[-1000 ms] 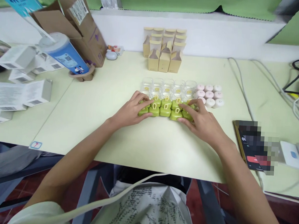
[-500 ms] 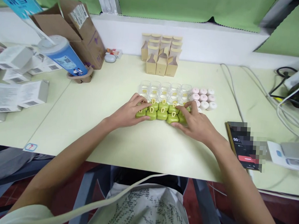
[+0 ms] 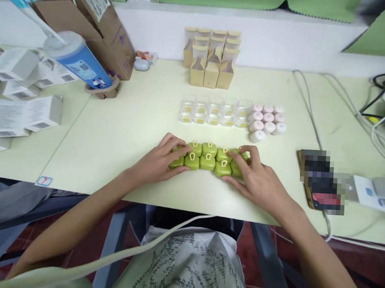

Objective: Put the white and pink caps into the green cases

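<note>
The left hand (image 3: 161,159) is curled around the left end of a double row of green loop-topped blocks (image 3: 207,162), its thumb along the near side and its other fingers over the top and far side, squeezing the end blocks between them. The right hand (image 3: 258,179) clasps the opposite end in a looser arch, its thumb low against the near row and its index finger beside a cream loop. The blocks lie directly between both palms and appear to rest on the table (image 3: 116,114).

The gathering of the blocks looks largely complete: two rows of what seem to be five each, the outermost partly hidden by fingers. The lining-up looks only partly done, since the front block by the right thumb sits slightly nearer the person than its neighbour to the left.

Beyond the hands, the clear plastic cups (image 3: 214,111) are already side by side in two rows with yellow marks, apart from the blocks. Past the right hand's fingertips, the pink and white cylinders (image 3: 268,118) stand bunched against the cups' end, one out in front of the rest. Farthest from both hands, the small cardboard boxes (image 3: 211,76) stand grouped with flaps up, not yet closed; their contents cannot be made out.
</note>
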A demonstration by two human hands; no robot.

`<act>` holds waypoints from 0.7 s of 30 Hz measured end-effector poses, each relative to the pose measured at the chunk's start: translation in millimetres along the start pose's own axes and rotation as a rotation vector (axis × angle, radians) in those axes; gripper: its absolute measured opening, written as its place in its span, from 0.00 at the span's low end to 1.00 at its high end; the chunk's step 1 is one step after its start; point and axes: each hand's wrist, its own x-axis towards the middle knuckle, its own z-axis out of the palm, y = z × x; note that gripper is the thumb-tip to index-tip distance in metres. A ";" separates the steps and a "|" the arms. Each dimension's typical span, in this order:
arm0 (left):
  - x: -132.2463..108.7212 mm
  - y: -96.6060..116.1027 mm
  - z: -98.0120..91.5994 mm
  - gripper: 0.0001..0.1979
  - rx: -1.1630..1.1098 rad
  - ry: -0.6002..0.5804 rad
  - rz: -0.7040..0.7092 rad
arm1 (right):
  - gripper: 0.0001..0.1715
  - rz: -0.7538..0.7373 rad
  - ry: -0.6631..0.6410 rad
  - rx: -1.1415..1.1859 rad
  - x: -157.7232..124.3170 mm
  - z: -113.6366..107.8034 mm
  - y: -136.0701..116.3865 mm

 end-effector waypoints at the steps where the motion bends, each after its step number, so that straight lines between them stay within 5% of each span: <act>1: -2.5 3.9 -0.1 0.27 0.000 -0.001 -0.002 | 0.43 0.002 0.005 -0.002 -4.3 0.0 -2.7; 11: -12.0 2.6 -4.0 0.40 0.083 0.019 0.039 | 0.46 0.071 0.129 0.032 -13.0 -16.8 3.3; 16: -14.6 -14.1 -16.3 0.24 0.072 0.071 -0.063 | 0.30 0.252 0.203 -0.087 4.5 -29.6 37.8; 21: 3.1 -34.6 -28.7 0.19 -0.180 -0.164 -0.195 | 0.26 0.302 0.093 -0.235 29.4 -19.4 53.9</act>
